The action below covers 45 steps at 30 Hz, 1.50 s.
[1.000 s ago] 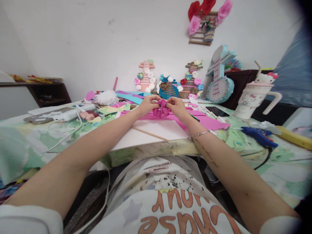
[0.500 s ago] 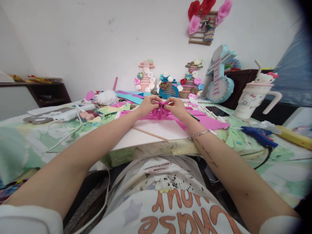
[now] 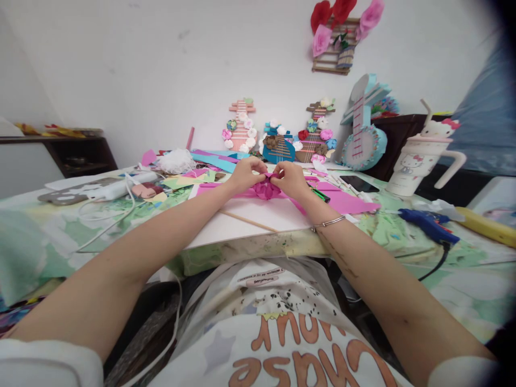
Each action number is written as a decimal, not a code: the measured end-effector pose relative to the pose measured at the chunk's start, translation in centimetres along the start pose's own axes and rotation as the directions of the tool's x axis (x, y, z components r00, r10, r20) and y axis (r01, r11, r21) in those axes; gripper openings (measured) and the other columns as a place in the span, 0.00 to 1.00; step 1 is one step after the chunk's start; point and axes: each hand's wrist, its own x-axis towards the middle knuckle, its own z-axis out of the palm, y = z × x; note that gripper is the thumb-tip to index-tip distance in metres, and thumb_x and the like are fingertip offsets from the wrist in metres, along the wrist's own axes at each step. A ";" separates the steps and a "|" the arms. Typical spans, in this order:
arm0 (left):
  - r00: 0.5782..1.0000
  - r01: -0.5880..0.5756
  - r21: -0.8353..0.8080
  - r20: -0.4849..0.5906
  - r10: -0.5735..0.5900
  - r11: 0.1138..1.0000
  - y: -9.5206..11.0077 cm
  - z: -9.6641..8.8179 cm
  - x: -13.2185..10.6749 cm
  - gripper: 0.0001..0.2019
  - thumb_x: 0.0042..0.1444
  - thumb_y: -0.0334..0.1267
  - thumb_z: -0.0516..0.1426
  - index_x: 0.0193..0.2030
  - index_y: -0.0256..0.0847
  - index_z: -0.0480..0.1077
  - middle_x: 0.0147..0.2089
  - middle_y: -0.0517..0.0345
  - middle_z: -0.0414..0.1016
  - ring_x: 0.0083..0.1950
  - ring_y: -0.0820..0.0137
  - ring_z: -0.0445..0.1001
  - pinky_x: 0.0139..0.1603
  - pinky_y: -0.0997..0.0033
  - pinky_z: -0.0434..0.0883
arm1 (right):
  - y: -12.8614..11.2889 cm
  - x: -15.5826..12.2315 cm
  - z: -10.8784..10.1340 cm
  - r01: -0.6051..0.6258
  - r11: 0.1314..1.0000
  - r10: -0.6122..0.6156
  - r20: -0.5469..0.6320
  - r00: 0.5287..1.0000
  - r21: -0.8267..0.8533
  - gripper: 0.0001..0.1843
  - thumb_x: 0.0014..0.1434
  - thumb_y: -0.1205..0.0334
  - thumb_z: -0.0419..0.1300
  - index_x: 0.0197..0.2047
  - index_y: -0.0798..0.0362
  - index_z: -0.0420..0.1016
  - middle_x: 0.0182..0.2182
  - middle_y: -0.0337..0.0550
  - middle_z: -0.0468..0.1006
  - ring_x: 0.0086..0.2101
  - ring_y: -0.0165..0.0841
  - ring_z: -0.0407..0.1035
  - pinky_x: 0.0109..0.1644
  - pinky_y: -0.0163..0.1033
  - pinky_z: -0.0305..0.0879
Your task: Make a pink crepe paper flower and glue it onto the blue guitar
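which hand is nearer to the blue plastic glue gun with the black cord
Right: the right hand is at the magenta paper flower, left of the glue gun. The left hand is on the flower's opposite side, farther away.

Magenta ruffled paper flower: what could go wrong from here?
The magenta ruffled paper flower might crease or tear, since the left grip and right grip both pinch at its upper edge.
The slim tan wooden stick could get knocked off, as one end lies near the front edge of the flat white board.
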 end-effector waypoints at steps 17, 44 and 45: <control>0.970 0.221 -0.213 0.146 -0.192 0.952 -1.1 0.1 -0.2 0.18 0.42 0.32 0.60 0.42 0.37 0.64 0.32 0.57 0.75 0.31 0.69 0.74 0.32 0.68 0.71 | -0.6 -0.3 -0.2 0.153 0.983 -0.143 -0.104 0.984 0.102 0.08 0.47 0.73 0.56 0.27 0.51 0.63 0.33 0.43 0.69 0.30 0.33 0.66 0.39 0.41 0.65; 0.981 0.036 -0.248 0.192 0.013 0.968 -0.4 0.1 -0.2 0.27 0.38 0.34 0.69 0.46 0.39 0.65 0.38 0.56 0.77 0.42 0.66 0.77 0.47 0.65 0.72 | -0.3 -0.1 -0.2 0.009 0.956 -0.007 -0.008 1.000 0.292 0.11 0.43 0.75 0.54 0.28 0.52 0.73 0.32 0.39 0.77 0.27 0.31 0.68 0.37 0.39 0.66; 0.980 0.037 -0.245 0.197 0.013 0.969 -0.3 0.1 -0.2 0.27 0.38 0.33 0.69 0.46 0.39 0.65 0.38 0.56 0.76 0.43 0.66 0.77 0.47 0.65 0.72 | -0.3 -0.1 -0.2 0.002 0.959 0.002 -0.015 1.000 0.282 0.11 0.43 0.75 0.55 0.28 0.52 0.73 0.32 0.39 0.77 0.27 0.31 0.68 0.37 0.39 0.66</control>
